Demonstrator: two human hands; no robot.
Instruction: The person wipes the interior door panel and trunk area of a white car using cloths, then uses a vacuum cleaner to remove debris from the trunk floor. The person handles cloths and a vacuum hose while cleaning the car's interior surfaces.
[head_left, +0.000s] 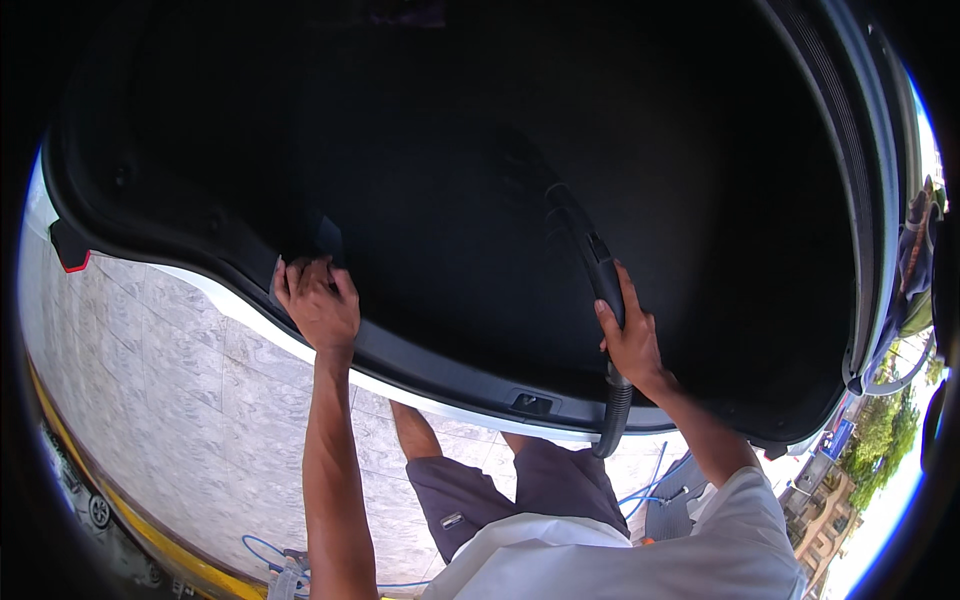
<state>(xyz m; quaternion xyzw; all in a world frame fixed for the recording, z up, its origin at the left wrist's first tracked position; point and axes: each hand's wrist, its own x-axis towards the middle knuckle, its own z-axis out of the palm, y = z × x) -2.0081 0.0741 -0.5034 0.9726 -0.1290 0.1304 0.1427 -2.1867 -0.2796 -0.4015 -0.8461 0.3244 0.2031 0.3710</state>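
The dark cargo area of a car trunk (450, 300) opens before me. My right hand (634, 341) grips the handle of a black vacuum cleaner wand (600, 262). The wand reaches forward into the trunk, where its far end fades into shadow. From the handle's lower end, a ribbed hose (616, 412) bends down over the trunk sill (450, 382). To the left, my left hand (321, 304) rests with curled fingers at the inner trim beside the sill. Its fingertips are in the dark, so what they hold, if anything, is hidden.
A latch recess (532, 403) sits in the sill. Weatherstripping and a tail-light corner (73, 251) border the opening at left. Blue hoses (652, 487) lie on the tiled floor (172, 352) around my legs. A yellow edge (142, 532) runs along the lower left.
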